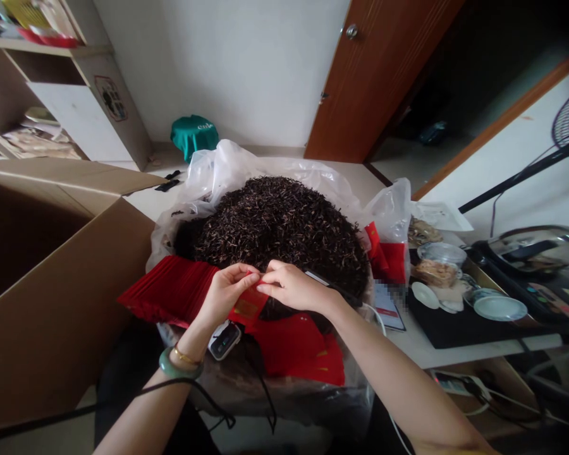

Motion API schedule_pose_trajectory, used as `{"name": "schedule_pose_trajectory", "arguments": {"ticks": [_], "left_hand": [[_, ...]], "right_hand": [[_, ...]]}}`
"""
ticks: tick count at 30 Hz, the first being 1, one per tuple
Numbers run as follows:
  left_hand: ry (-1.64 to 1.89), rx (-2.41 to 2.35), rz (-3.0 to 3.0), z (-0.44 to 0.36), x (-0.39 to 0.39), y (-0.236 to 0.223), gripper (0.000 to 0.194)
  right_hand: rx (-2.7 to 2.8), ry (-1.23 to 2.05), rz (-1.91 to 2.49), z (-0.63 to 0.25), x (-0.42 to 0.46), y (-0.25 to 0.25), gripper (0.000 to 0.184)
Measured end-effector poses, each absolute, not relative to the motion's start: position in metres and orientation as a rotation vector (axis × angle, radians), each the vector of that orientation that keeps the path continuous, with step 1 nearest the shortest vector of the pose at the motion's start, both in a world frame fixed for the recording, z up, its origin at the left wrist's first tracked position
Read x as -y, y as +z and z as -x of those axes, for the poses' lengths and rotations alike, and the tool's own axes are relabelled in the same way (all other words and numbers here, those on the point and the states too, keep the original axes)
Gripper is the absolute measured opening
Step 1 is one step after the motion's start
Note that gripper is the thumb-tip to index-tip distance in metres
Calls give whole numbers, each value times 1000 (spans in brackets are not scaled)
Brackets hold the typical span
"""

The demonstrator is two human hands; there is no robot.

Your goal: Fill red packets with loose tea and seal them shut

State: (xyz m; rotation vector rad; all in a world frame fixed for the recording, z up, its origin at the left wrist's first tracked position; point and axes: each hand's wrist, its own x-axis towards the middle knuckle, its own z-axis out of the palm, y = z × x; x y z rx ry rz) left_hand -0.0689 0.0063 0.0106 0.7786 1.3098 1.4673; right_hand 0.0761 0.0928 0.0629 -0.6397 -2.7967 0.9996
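Both my hands meet at the front edge of a heap of dark, twisted dried leaves (284,215) that looks like loose tea, lying in a clear plastic bag (227,158). My left hand (230,287) pinches the top of a red packet (247,307) with gold print. Thumb and fingers of my right hand (291,287) are closed on the same top edge. Left of them stands a tight row of red packets (171,287). Below the hands lie several flat red packets (296,347). A small white device with a dark screen (224,341) sits under my left wrist.
A large open cardboard box (66,272) is at the left. On the right, a side table (436,357) holds a phone (387,306), dishes (500,308) and a black tray. More red packets (391,260) lie on the bag's right edge. A black cable crosses my left forearm.
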Motion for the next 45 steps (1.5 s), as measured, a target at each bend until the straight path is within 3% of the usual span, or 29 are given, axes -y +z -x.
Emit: {"name": "schedule_pose_trajectory", "arguments": {"ticks": [6, 9, 14, 19, 24, 28, 30, 32, 37, 45], "left_hand": [[1545, -1362, -761, 62, -9, 13, 40], [1380, -1308, -810, 62, -7, 10, 49], [1120, -1210, -729, 61, 0, 2, 46], [1136, -1187, -771, 58, 2, 6, 43], [1166, -1301, -945, 56, -3, 8, 51], [1350, -1757, -1356, 51, -2, 2, 72], [1434, -1897, -1633, 50, 2, 2, 65], [1437, -1913, -1929, 53, 6, 3, 44], [1141, -1830, -2290, 72, 14, 18, 10], [822, -1467, -2600, 81, 20, 50, 21]], "right_hand": [[2702, 987, 705, -76, -96, 60, 22], [2572, 924, 764, -77, -100, 60, 25], [2386, 958, 852, -84, -109, 61, 10], [2500, 917, 833, -86, -107, 71, 20], [2572, 869, 722, -82, -103, 70, 24], [2519, 696, 808, -78, -97, 60, 25], [2515, 584, 831, -77, -92, 56, 26], [2586, 581, 780, -76, -86, 55, 22], [2838, 679, 665, -82, -76, 62, 26], [2817, 690, 942, -84, -83, 57, 35]]}}
